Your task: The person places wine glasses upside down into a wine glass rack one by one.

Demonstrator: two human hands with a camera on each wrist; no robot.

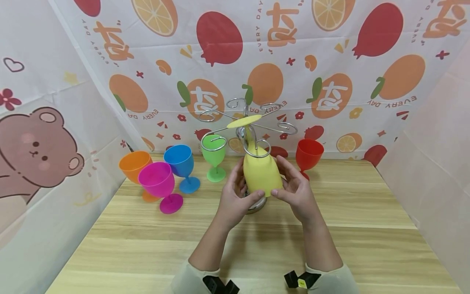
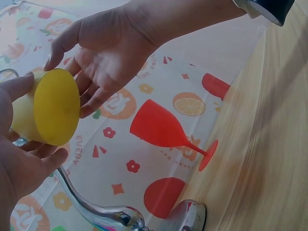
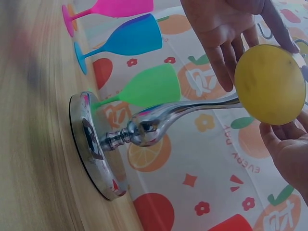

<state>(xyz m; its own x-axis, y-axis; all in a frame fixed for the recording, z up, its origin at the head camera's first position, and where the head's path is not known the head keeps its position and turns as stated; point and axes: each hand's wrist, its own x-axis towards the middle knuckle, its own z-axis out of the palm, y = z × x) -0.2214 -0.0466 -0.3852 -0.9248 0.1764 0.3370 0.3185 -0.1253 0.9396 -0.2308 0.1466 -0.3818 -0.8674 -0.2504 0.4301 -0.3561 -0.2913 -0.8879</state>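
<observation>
Both hands hold a yellow plastic goblet (image 1: pixel 261 173) upside down, its foot (image 1: pixel 244 121) among the curled wire arms of a chrome rack (image 1: pixel 290 127). The left hand (image 1: pixel 235 196) grips its left side, thumb at the rim and fingers behind. On the right side, the right hand (image 1: pixel 296 192) does the same. Seen from below in the right wrist view, the goblet's mouth (image 3: pixel 269 84) is a yellow disc. The rack's round base (image 3: pixel 96 144) rests on the table, partly hidden by hands and goblet in the head view. Whether the stem touches a wire I cannot tell.
Orange (image 1: pixel 134 165), magenta (image 1: pixel 157 179), blue (image 1: pixel 180 160) and green (image 1: pixel 213 149) goblets stand upright on the wooden table (image 1: pixel 352 228) at the left. Behind the right hand is a red goblet (image 1: pixel 309 152). A fruit-printed cloth (image 1: pixel 227 73) hangs along the back.
</observation>
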